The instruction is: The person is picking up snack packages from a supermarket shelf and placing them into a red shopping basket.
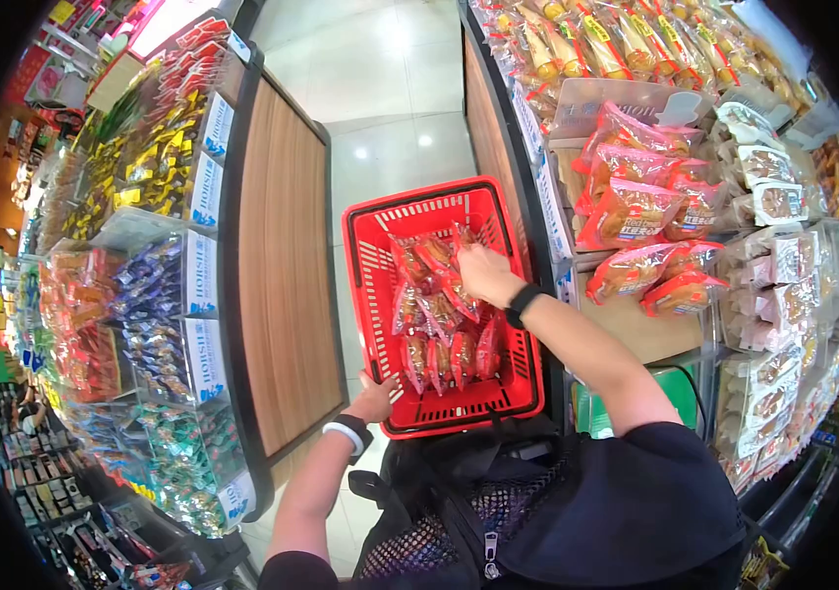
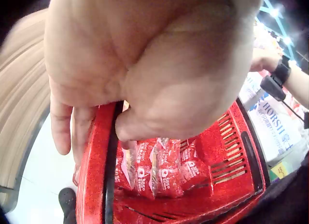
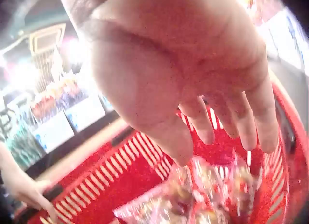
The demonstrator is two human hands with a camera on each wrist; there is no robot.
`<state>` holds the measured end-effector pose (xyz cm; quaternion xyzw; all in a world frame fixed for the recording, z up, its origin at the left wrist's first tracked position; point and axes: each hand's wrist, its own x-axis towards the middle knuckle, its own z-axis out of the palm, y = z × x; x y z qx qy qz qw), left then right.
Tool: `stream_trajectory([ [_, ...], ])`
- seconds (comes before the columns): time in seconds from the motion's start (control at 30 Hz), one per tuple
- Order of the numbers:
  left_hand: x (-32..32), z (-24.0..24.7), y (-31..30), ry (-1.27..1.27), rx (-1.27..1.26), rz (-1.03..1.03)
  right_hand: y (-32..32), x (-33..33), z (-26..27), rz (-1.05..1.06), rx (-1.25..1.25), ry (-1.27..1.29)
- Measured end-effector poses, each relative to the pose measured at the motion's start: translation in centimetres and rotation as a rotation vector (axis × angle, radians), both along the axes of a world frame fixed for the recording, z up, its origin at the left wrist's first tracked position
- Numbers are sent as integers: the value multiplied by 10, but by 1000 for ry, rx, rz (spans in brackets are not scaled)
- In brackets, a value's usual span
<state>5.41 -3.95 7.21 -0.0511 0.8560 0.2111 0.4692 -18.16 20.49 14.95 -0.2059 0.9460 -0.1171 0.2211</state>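
Note:
A red plastic shopping basket (image 1: pixel 459 401) stands upright in front of the person, with several red-and-clear packets of buns (image 1: pixel 441 317) inside. On its near left rim, the left hand (image 1: pixel 372 401) grips the edge. The left wrist view shows the thumb inside the rim (image 2: pixel 94 180) and the fingers outside it. Reaching in from the right, the right hand (image 1: pixel 486 275) is over the packets at the basket's right side. In the right wrist view its fingers hang loosely apart, with the thumb tip right at the packets (image 3: pixel 207 185) below and nothing between thumb and fingers.
Red-edged bun packets (image 1: pixel 631 211) lie on the right-hand shelf, beside white-wrapped packs (image 1: pixel 773 265). Long packaged snacks (image 1: pixel 606 44) are farther up. To the left, clear bins hold small wrapped items (image 1: pixel 149 275) above a wooden panel (image 1: pixel 287 256). A tiled aisle (image 1: pixel 380 98) runs ahead.

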Motion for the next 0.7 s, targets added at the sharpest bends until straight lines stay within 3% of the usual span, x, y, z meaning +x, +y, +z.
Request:
stream_trajectory([
  [0.1,1,0,1,11,26,-2,41,9,74,-85,-101,379],
  [0.17,-8,32,10,17,38,2,83,13,114,-139,-191,664],
  [0.23,-9,32,8,-12,64,7,126,19,126,-264,-202,741],
  [0.27,-11,34,10,-33,-57,-21,140,24,128,-274,-183,746],
  [0.3,-22,69,21,35,-183,-148,152,30,130,-213,-181,760],
  [0.37,-47,85,28,-29,-298,-362,165,46,136,-167,-165,773],
  [0.43,-72,105,50,272,-218,-335,162,62,145,-77,-208,838],
  [0.5,-103,131,86,472,107,-225,167,69,145,-108,-148,841],
  [0.57,-133,137,126,785,638,-198,181,68,129,-171,-96,754],
  [0.7,-177,181,210,1068,808,-132,194,75,137,-106,-9,626],
])
